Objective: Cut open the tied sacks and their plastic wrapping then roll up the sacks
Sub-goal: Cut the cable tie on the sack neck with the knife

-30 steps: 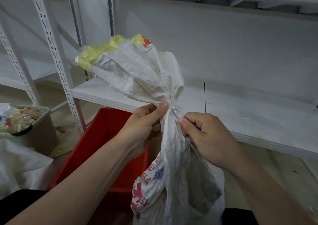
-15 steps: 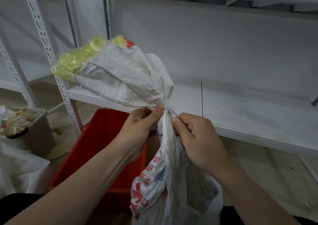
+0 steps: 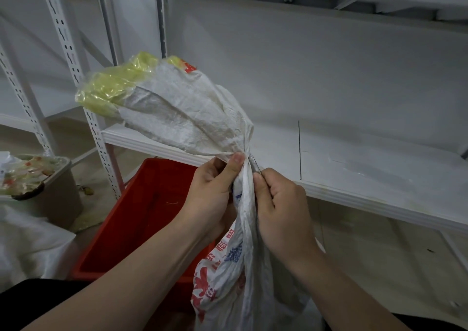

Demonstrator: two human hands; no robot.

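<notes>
A white woven sack (image 3: 182, 118) with red and blue print is cinched at a tied neck in front of me. Yellow-green plastic wrapping (image 3: 114, 87) sticks out of its flared top at the upper left. My left hand (image 3: 212, 194) grips the neck just below the tie, thumb pressed up against it. My right hand (image 3: 281, 209) holds a thin metal blade (image 3: 254, 164) whose tip touches the tie from the right. The sack's lower part (image 3: 228, 280) hangs down between my forearms.
A red plastic crate (image 3: 141, 219) stands on the floor under my left arm. A grey bin (image 3: 48, 186) with plastic scraps sits at the left, beside white sacking (image 3: 27, 249). A white metal shelf (image 3: 367, 173) runs behind the sack, with a perforated upright (image 3: 83, 97) at the left.
The blade tip has moved in closer to the tie, and my right hand has slid up along the neck. The sack's top has swung a little left.
</notes>
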